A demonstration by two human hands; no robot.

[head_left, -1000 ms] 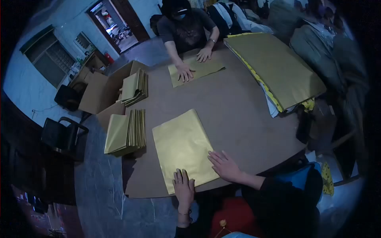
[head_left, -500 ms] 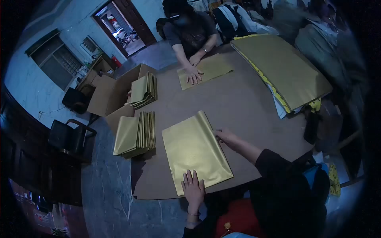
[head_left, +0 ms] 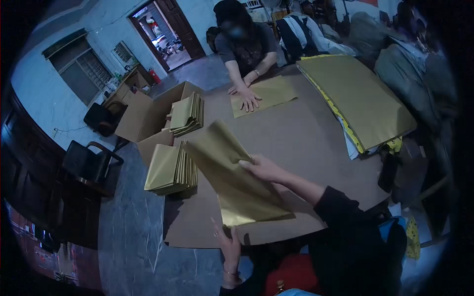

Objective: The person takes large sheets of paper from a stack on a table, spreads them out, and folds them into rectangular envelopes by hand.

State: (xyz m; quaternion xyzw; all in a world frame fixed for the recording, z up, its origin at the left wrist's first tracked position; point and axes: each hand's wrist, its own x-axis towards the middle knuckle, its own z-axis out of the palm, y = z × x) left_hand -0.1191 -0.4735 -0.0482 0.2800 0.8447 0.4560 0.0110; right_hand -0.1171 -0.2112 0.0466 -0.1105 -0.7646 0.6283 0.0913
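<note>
Room: pale blue walls, grey floor [head_left: 133,217] off left of both hands; open doorway [head_left: 169,42] far ahead-left, red extinguisher [head_left: 154,75] beside it.

Table [head_left: 286,133]: brown, matt top, under and beyond the hands, near edge just above the left wrist.

Ahead-right of the right hand, a broad flat gold pile [head_left: 358,101], yellow layer along its edge. Dark marks on the yellow, too small to read.

Across the table, beyond both hands, a co-worker [head_left: 247,47], leaning in. Co-worker's hands [head_left: 249,98] meet a flat gold sheet [head_left: 276,93].

Open cardboard box [head_left: 132,117], ahead-left of the hands, flaps out. Two dark chairs [head_left: 81,160] on the floor, farther left.

Gold sheet [head_left: 232,170]: raised and tilted between the hands, bent, far end up, near part low over the table. Upper left corner overlaps the near folded stack [head_left: 165,165] in view; contact cannot be told. Far folded stack [head_left: 185,113] beyond that, beside the box.

Right hand [head_left: 256,167]: closed on the sheet's right side, thumb on top. Left hand [head_left: 228,241]: wide, thumb apart from fingers, at the near left corner; touch unclear.
</note>
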